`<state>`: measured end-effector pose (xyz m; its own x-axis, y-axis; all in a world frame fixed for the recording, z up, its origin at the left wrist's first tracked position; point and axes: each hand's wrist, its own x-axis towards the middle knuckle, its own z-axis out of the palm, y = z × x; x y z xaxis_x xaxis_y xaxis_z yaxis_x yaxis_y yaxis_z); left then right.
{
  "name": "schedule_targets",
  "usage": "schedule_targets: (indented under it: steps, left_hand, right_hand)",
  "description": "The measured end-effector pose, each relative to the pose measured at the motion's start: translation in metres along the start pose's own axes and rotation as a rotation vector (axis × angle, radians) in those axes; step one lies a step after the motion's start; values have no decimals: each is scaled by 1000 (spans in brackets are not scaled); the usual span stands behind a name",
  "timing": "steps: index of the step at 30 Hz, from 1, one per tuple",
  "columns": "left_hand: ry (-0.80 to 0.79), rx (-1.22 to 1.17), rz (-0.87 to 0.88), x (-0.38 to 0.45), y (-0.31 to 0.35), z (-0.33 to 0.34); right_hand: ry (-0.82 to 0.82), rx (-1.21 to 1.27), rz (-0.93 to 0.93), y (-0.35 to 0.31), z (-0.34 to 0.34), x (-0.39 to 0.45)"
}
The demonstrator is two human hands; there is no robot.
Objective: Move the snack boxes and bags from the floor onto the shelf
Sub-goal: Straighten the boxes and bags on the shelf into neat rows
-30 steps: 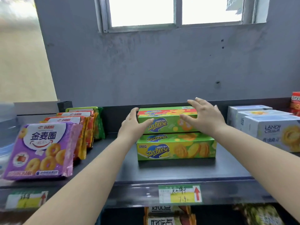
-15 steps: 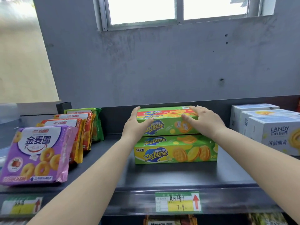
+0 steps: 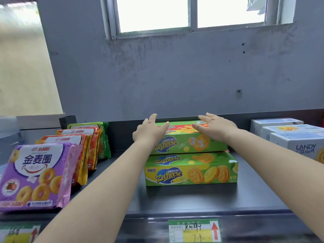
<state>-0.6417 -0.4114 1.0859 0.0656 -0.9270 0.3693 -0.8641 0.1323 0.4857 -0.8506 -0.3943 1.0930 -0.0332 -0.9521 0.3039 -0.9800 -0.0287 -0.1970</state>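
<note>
Two green Zecheese boxes are stacked on the dark shelf [image 3: 192,199]. The upper box [image 3: 189,142] sits further back than the lower box [image 3: 191,171]. My left hand [image 3: 149,132] lies with straight fingers against the upper box's left end. My right hand [image 3: 215,127] rests flat on its top right, fingers stretched toward the back. Neither hand curls round the box.
A row of upright snack bags stands at the left, a purple ring-biscuit bag [image 3: 35,176] in front and orange and green bags [image 3: 87,142] behind. White Landy Castle boxes [image 3: 298,139] stand at the right. A price tag [image 3: 194,230] hangs on the shelf's front edge. A grey wall rises behind.
Both hands have slid further back along the upper box, which now sits deeper on the lower one. The right hand has lowered from hovering onto the box top.
</note>
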Motion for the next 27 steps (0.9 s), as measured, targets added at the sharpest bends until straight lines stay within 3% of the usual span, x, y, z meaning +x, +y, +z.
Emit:
schedule_targets:
  steps: [6,12,18,24,27]
  left_hand:
    - [-183,21,-47,15,0,-1]
    - [-179,95,-74,33,3,1]
    - [-283,-30,-137,42,7,5]
    - [-306,-4,-94,39,5,3]
    - [-231,-2,-62,35,2,-3]
  right_hand:
    - [-124,75,-34,1,-2,11]
    - [-147,69,-30,2,-5,31]
    - [-255,79,26,1,3,49]
    - [-268,-6,-6,-6,-2,45]
    - [-140,-7,-9,-7,-6,39]
